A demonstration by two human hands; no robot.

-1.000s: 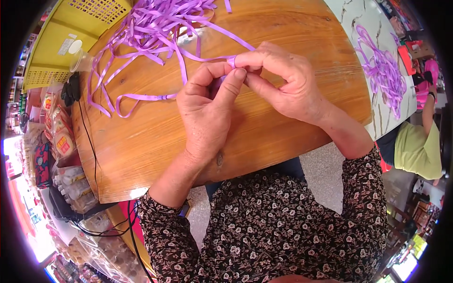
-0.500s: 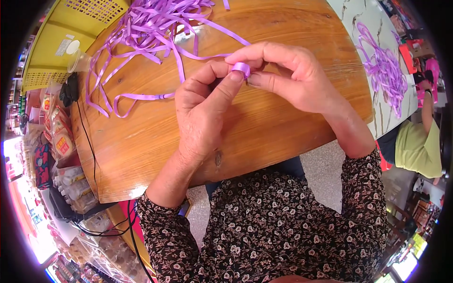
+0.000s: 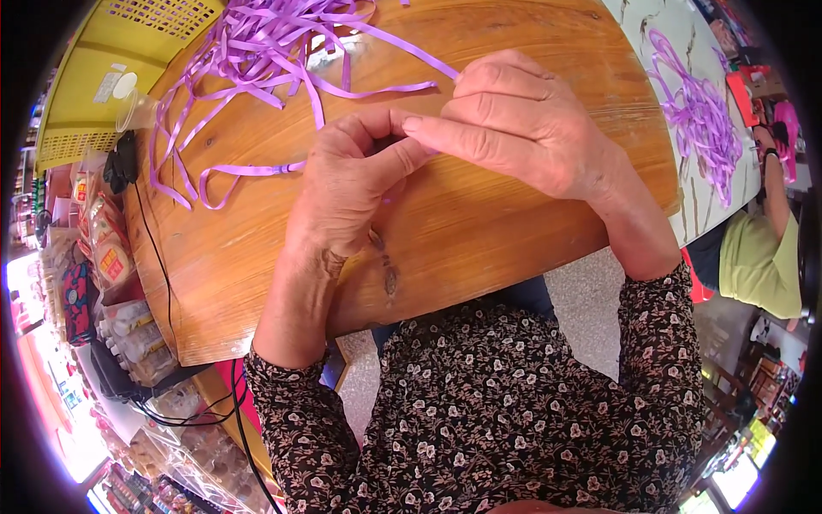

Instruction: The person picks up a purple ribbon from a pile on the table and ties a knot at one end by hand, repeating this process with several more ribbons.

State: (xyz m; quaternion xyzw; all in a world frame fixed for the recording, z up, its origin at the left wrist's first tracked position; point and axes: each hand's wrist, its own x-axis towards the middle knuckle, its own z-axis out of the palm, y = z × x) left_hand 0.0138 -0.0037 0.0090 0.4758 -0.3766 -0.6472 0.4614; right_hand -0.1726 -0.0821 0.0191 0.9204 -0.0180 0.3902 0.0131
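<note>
Over the wooden table my left hand (image 3: 355, 171) is closed in a pinch, thumb against forefinger. A tiny bit of purple ribbon (image 3: 431, 152) shows at its thumb tip; the rest of what it pinches is hidden. My right hand (image 3: 531, 128) has its fingers curled, and its thumb reaches across to the left fingertips. A strand of purple ribbon (image 3: 419, 53) runs from the tangled ribbon pile (image 3: 257, 47) into the curled right fingers. Another ribbon length (image 3: 248, 170) lies left of my left hand, with darker marks along it.
A yellow plastic basket (image 3: 86, 94) stands at the far left, beside a black object with a cable (image 3: 127, 163). On a white marbled table (image 3: 693, 218) at right lies another purple ribbon heap (image 3: 702, 128). A person in a yellow-green top (image 3: 758, 265) is beyond it. Packaged goods (image 3: 107, 248) sit at left.
The small ribbon loop at my fingertips has gone out of sight behind my fingers. My right hand has turned, its fingers now curled around the strand. My left hand has shifted slightly left.
</note>
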